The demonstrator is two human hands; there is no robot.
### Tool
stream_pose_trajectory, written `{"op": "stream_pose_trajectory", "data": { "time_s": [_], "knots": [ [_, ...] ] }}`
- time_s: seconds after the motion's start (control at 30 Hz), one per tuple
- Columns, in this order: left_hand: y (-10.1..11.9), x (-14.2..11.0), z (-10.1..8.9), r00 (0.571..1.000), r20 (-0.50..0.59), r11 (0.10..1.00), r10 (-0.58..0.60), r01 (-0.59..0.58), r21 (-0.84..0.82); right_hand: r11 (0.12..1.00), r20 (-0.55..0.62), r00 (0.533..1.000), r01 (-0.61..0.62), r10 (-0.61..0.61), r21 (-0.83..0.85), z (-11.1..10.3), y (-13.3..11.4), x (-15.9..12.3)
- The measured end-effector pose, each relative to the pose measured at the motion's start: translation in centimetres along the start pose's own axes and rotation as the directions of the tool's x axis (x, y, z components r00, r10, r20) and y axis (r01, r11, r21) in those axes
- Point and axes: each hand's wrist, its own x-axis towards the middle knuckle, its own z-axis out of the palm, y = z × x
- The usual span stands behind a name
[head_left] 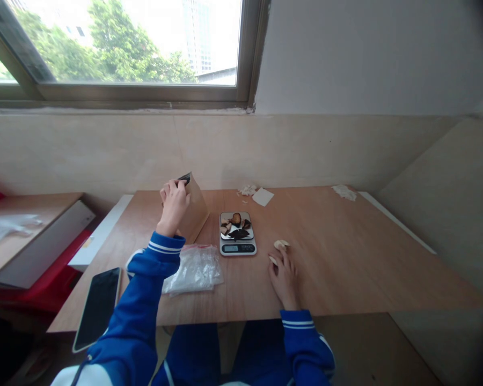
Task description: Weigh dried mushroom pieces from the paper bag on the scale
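Observation:
My left hand (pixel 173 205) grips the top edge of a brown paper bag (pixel 196 212) that stands upright on the wooden table (pixel 346 257). To its right sits a small digital kitchen scale (pixel 237 234) with several dark and pale food pieces on its platform. My right hand (pixel 284 276) rests flat on the table right of the scale, fingers apart, its fingertips touching a small pale piece. Another pale piece (pixel 281 244) lies just beyond the fingers. A clear plastic zip bag (pixel 194 269) lies below my left forearm.
A black smartphone (pixel 98 306) lies at the table's left front corner. A white paper square (pixel 263 197) and pale scraps (pixel 247 190) lie at the back edge, more scraps (pixel 344 191) at the back right. A lower side table (pixel 32 214) stands left. The wall and window are behind.

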Motion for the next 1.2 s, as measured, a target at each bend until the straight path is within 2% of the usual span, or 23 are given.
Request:
{"op": "stream_pose_trajectory", "data": {
  "time_s": [0.03, 0.1, 0.17, 0.2, 0.27, 0.33, 0.43, 0.53, 0.6, 0.73, 0.87, 1.0, 1.1, 1.2],
  "knots": [
    [0.5, -0.5, -0.3, 0.995, -0.099, 0.999, -0.008, 0.003, -0.051, 1.000, -0.005, 1.000, 0.005, -0.005, 0.012, 0.1, 0.1, 0.0],
    [1.4, -1.8, -0.8, 0.957, -0.279, 0.984, -0.076, 0.026, -0.178, 0.999, -0.017, 1.000, 0.018, -0.017, 0.029, 0.2, 0.2, 0.0],
    [1.9, -3.7, -0.5, 0.913, -0.364, 0.943, -0.183, 0.059, -0.328, 0.999, -0.028, 0.999, 0.028, -0.027, 0.032, 0.3, 0.3, 0.0],
    [1.9, -5.0, 0.1, 0.909, -0.353, 0.910, -0.220, 0.062, -0.409, 0.999, -0.032, 0.999, 0.028, -0.027, 0.027, 0.4, 0.4, -0.1],
    [1.6, -8.1, 2.4, 0.925, -0.229, 0.823, -0.305, 0.135, -0.552, 1.000, -0.045, 0.999, 0.018, -0.018, 0.016, 0.6, 0.5, -0.1],
    [1.0, -11.9, 5.3, 0.947, -0.050, 0.777, -0.317, 0.229, -0.587, 1.000, -0.063, 0.998, 0.018, -0.017, 0.017, 0.9, 0.7, -0.1],
    [0.2, -17.5, 9.1, 0.940, 0.160, 0.800, -0.301, 0.340, -0.494, 0.998, -0.094, 0.995, 0.039, -0.035, 0.041, 1.3, 1.1, -0.1],
    [0.1, -21.0, 10.6, 0.905, 0.291, 0.875, -0.310, 0.391, -0.285, 0.996, -0.110, 0.993, 0.052, -0.044, 0.066, 1.7, 1.4, -0.1],
    [0.1, -21.7, 10.7, 0.895, 0.330, 0.912, -0.299, 0.370, -0.178, 0.996, -0.116, 0.993, 0.048, -0.040, 0.075, 1.7, 1.4, -0.1],
    [0.1, -20.9, 10.6, 0.877, 0.393, 0.940, -0.277, 0.333, -0.080, 0.993, -0.138, 0.990, 0.045, -0.030, 0.105, 1.5, 1.3, -0.1],
    [-0.2, -20.1, 10.7, 0.837, 0.484, 0.946, -0.255, 0.319, -0.053, 0.991, -0.164, 0.986, 0.048, -0.027, 0.124, 1.2, 1.1, 0.0],
    [-0.4, -20.2, 10.6, 0.836, 0.506, 0.952, -0.214, 0.294, -0.084, 0.991, -0.190, 0.982, 0.039, -0.015, 0.127, 1.0, 0.9, 0.0],
    [-0.8, -20.4, 10.2, 0.861, 0.468, 0.915, -0.198, 0.333, -0.227, 0.990, -0.196, 0.980, 0.055, -0.029, 0.130, 1.0, 0.9, 0.1],
    [-1.5, -20.4, 9.6, 0.912, 0.307, 0.858, -0.272, 0.374, -0.351, 0.989, -0.199, 0.979, 0.070, -0.043, 0.129, 1.1, 1.0, 0.1]
  ]
}}
